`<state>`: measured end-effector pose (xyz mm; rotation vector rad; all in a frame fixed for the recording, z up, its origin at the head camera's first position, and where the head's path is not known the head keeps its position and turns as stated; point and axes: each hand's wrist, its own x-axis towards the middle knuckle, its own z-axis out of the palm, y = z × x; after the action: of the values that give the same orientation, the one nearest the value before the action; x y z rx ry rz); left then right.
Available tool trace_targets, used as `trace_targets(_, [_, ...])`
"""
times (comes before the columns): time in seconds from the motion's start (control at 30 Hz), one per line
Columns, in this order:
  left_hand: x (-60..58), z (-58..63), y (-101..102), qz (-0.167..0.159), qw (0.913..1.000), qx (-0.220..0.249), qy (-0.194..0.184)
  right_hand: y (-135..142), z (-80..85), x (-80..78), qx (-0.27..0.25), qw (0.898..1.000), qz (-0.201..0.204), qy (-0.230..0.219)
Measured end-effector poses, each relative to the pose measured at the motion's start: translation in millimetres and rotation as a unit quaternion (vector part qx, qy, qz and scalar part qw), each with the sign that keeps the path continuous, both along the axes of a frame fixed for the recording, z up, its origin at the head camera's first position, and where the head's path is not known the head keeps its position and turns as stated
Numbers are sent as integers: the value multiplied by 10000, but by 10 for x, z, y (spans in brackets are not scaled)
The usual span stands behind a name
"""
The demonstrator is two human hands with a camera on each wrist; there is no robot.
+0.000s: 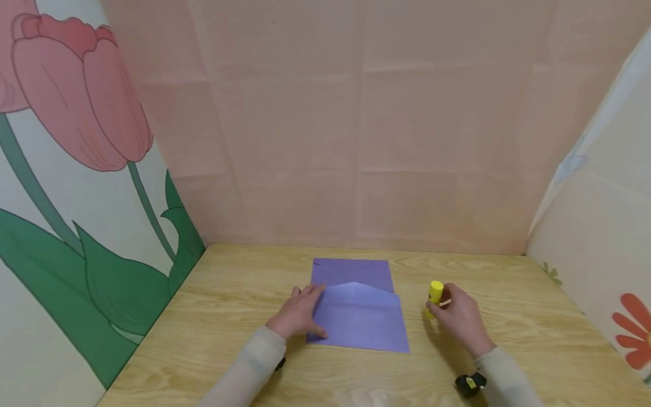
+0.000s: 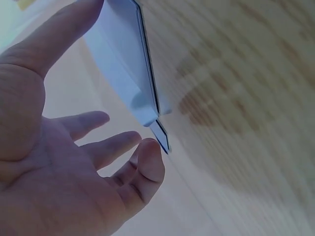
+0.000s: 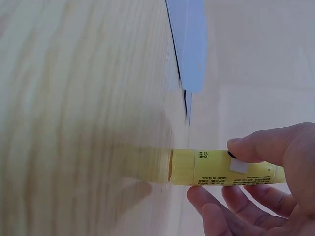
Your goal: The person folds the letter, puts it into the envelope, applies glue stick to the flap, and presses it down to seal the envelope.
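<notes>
A light purple envelope (image 1: 363, 319) lies on the table with its pointed flap raised at the far side. My left hand (image 1: 299, 314) rests at its left edge, thumb and fingers spread and fairly straight. Seen from the left wrist, the thumb reaches over the envelope (image 2: 123, 54). To the right, my right hand (image 1: 461, 319) grips a yellow glue stick (image 1: 435, 291) between thumb and fingers. In the right wrist view the glue stick (image 3: 216, 167) stands upright with its base right at the tabletop and small print along its side.
A darker purple envelope (image 1: 356, 270) lies behind the light one, partly covered by it. The wooden table (image 1: 229, 316) ends at a pink sheet-covered wall (image 1: 356, 141). Flower-printed panels stand at the left (image 1: 81, 102) and right (image 1: 610, 254).
</notes>
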<state>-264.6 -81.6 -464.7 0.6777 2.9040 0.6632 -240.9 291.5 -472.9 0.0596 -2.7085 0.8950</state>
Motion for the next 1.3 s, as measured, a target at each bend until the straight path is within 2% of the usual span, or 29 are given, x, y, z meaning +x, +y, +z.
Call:
trace_targets(0.3, [-12,13,16,13,9999,-10,-105,50,28,13,122,9997,-76,-211])
trace_targets(0.53, [-29,-1,6,-18,9999,-12,-131,22,103,132,598,9928,-581,-855])
trace_targets(0.63, [-41,-4,8,-56,9999,2,-139,-31,138,216,790,9888,-656,-1083])
trace_targets(0.8, [-47,-10,4,-79,10000,-15,-58,-239,105,291,788,9872,-273,-1360])
trace_targets(0.97, [-52,-22,-5,-105,9999,-51,75,-453,9,291,792,9846,53,-1557])
trace_targets(1.3, [4,-5,2,-56,9996,-53,260,-533,-69,199,790,9794,70,-1857])
